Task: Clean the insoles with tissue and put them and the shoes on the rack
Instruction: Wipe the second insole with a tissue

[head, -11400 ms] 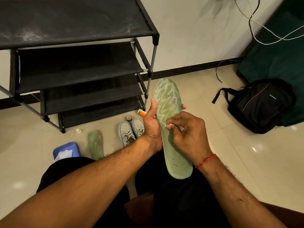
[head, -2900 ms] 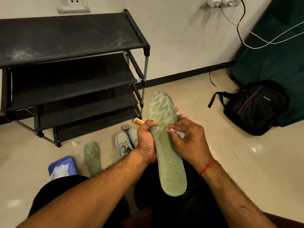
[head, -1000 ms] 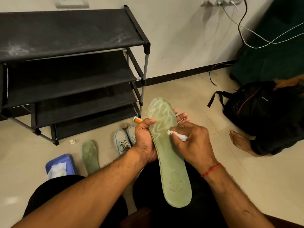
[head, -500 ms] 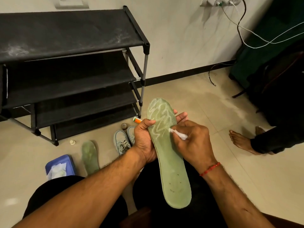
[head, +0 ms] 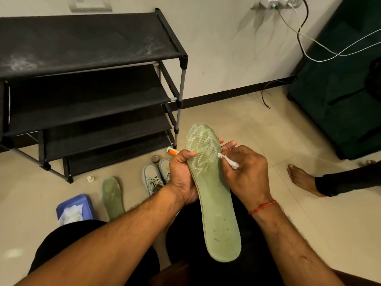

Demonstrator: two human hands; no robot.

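My left hand (head: 182, 178) grips a long green insole (head: 214, 195) by its left edge, holding it upright over my lap. White smears streak the insole's toe end. My right hand (head: 247, 174) pinches a twisted white tissue (head: 227, 161) whose tip touches the insole's right edge near the toe. A second green insole (head: 112, 197) lies on the floor to the left. A pair of pale blue-grey shoes (head: 153, 176) stands on the floor behind my left hand, partly hidden by it. The black shoe rack (head: 88, 44) stands against the wall at upper left, its shelves bare.
A blue tissue pack (head: 73, 207) lies on the floor by my left knee. A small orange-and-white tube (head: 172, 151), a brown jar (head: 155, 158) and a white cap (head: 90, 178) lie near the rack's foot. Another person's bare foot (head: 301, 179) stands at right. Cables hang by a dark green cabinet (head: 340, 79).
The tissue has slid from the middle of the toe area to the insole's right edge. The black backpack at right has been lifted away by the other person, whose foot remains.
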